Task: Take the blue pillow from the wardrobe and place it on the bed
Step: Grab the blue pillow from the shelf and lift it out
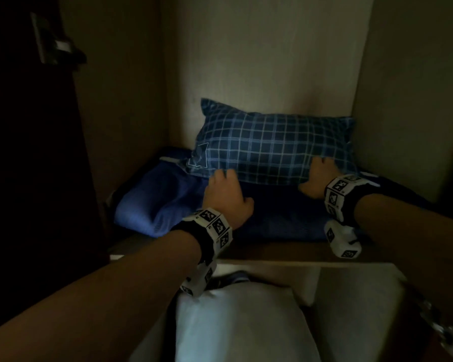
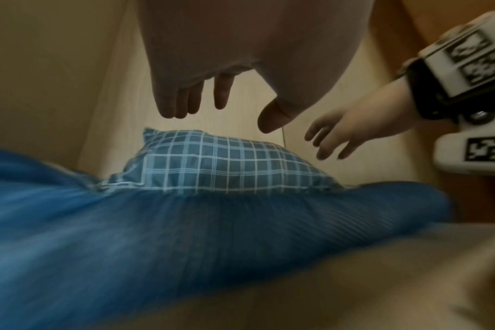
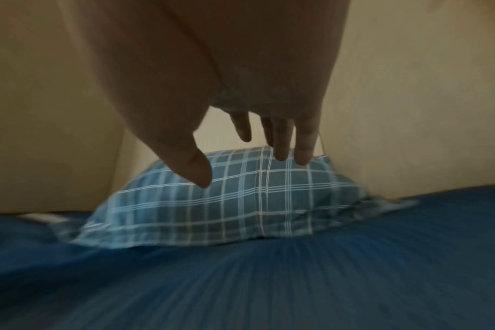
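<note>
A blue checked pillow (image 1: 275, 146) leans against the back wall of a wardrobe shelf, on top of folded plain blue bedding (image 1: 162, 199). My left hand (image 1: 226, 195) hovers open at the pillow's front left edge, fingers spread, holding nothing. My right hand (image 1: 318, 176) reaches to the pillow's front right edge, fingers straight. In the left wrist view the left hand (image 2: 221, 105) hangs above the pillow (image 2: 218, 165), and the right hand (image 2: 339, 136) comes in from the right. In the right wrist view the right hand's fingertips (image 3: 301, 156) reach the pillow's top (image 3: 240, 201).
The wardrobe side walls (image 1: 131, 100) close in on both sides of the shelf. The wooden shelf edge (image 1: 285, 253) runs across in front. Below it lies a white pillow or bundle (image 1: 241, 325). A dark door (image 1: 24, 152) with a hinge stands at the left.
</note>
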